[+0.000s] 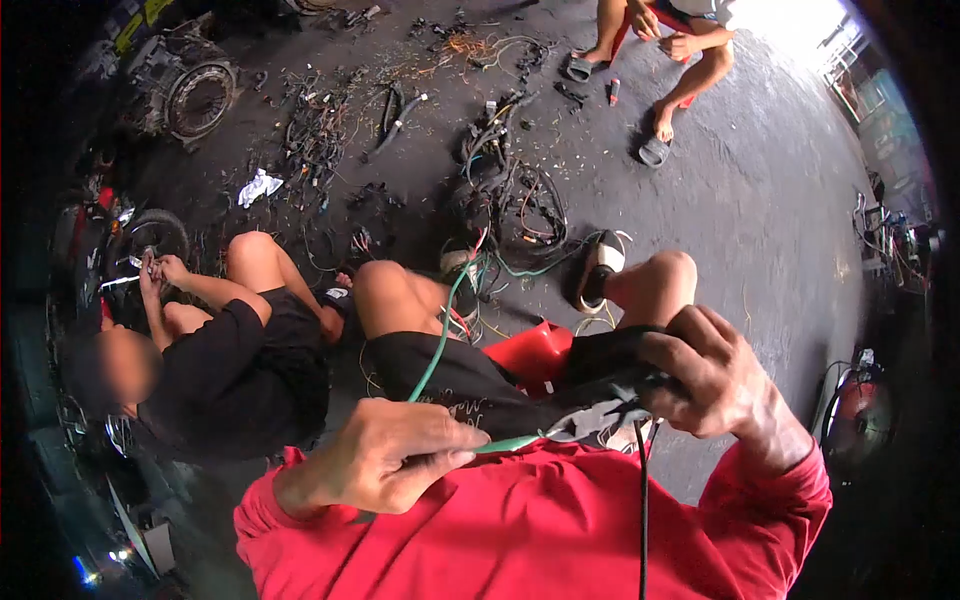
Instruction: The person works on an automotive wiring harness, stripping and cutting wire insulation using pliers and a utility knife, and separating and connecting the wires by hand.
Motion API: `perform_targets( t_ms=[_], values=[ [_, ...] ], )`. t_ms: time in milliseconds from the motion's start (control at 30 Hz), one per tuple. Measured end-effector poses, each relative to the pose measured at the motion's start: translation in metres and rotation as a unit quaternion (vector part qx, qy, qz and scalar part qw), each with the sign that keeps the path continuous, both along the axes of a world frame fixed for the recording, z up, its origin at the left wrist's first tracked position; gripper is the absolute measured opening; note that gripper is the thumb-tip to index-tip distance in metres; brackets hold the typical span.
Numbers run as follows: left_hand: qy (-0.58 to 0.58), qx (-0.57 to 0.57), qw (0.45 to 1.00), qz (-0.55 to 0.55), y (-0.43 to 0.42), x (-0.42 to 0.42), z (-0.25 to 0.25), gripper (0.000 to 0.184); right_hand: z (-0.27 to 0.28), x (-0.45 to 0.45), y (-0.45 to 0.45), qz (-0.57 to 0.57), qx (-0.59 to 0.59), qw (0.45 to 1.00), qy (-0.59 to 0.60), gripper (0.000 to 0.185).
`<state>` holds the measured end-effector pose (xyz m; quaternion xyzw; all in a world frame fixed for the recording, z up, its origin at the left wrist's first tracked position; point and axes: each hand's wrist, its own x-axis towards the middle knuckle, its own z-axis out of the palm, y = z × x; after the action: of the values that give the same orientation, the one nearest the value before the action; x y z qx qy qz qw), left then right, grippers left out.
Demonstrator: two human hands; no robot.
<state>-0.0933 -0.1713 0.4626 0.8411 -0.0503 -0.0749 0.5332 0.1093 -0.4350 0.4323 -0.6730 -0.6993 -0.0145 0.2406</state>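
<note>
A green cable (437,350) rises from the floor between my shoes and passes through my left hand (400,455), whose thumb and fingers pinch it. Its end sticks out to the right and meets a frayed grey wrapping (590,420). My right hand (705,375) is closed on a dark bundle at the other side of that wrapping, just above my lap. From this bundle a thin black cord (643,510) hangs down over my red shirt. What exactly lies under my right fingers is hidden.
A tangled wire harness (510,200) lies on the floor ahead, with more wire scraps (315,140) beyond. One co-worker (230,340) sits close at left; another person's legs (700,80) show at top right. A red seat (530,355) is under me.
</note>
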Motion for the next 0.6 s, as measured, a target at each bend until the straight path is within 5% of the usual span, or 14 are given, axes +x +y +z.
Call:
perform_targets(
  t_ms=[67, 100, 133, 167, 200, 267, 300, 333, 400, 467, 600],
  values=[
    [0.013, 0.0, 0.992, 0.124, 0.012, -0.016, 0.009, 0.011, 0.008, 0.034, -0.036, -0.004, -0.051, 0.998, 0.022, 0.048],
    [0.028, 0.003, 0.972, 0.231, 0.036, -0.039, 0.015, 0.012, -0.002, 0.08, -0.103, -0.176, -0.049, 0.983, -0.038, 0.039],
    [-0.08, 0.023, 0.947, 0.31, 0.059, -0.051, 0.007, 0.014, -0.012, 0.113, -0.147, -0.347, -0.038, 0.932, -0.095, 0.032],
    [-0.097, 0.026, 0.953, 0.285, 0.063, -0.049, 0.006, 0.014, 0.012, 0.1, -0.156, -0.494, -0.049, 0.868, 0.011, 0.036],
    [-0.107, 0.031, 0.955, 0.276, 0.058, -0.053, 0.003, 0.015, 0.018, 0.103, -0.148, -0.447, -0.001, 0.892, -0.058, 0.045],
    [-0.016, -0.069, 0.947, 0.312, 0.042, -0.037, -0.008, 0.016, 0.022, 0.086, -0.123, -0.466, -0.054, 0.879, 0.086, 0.049],
    [-0.023, -0.252, 0.922, 0.294, 0.037, -0.024, -0.021, 0.018, 0.021, 0.071, -0.104, -0.383, -0.065, 0.901, 0.194, 0.051],
    [-0.031, -0.249, 0.928, 0.275, 0.036, -0.013, -0.026, 0.018, 0.016, 0.063, -0.086, -0.3, -0.055, 0.908, 0.288, 0.053],
    [-0.031, -0.267, 0.925, 0.268, 0.026, -0.004, -0.033, 0.025, -0.003, 0.046, -0.072, -0.256, -0.106, 0.817, 0.505, 0.052],
    [-0.036, -0.292, 0.92, 0.26, 0.017, 0.002, -0.034, 0.03, -0.007, 0.022, -0.038, -0.221, -0.102, 0.932, 0.269, 0.05],
    [-0.055, -0.286, 0.924, 0.247, 0.011, 0.001, -0.041, 0.029, -0.01, -0.019, 0.002, -0.154, -0.026, 0.938, 0.309, 0.044]
  ],
)
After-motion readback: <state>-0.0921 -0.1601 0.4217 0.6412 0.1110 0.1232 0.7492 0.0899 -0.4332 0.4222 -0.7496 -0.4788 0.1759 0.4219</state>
